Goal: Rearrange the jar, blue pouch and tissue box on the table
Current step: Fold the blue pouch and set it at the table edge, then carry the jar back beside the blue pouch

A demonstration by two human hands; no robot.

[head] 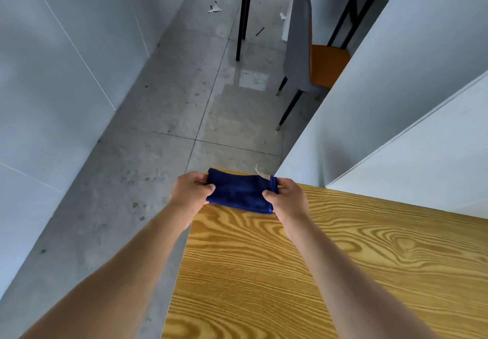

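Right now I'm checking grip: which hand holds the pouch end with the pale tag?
The right hand: the tag sticks up at its end of the pouch; the left hand holds the plain end.

You find no readable text, label, brand, number or sign anywhere here; the small pale tag (261, 173) at centre frame looks blank.

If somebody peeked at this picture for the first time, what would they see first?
First, the blue pouch, held at both ends by the left hand and right hand over the far corner of the wooden table. Next, the table's bold yellow wood grain. Farther back, a chair with an orange seat stands on the grey floor.
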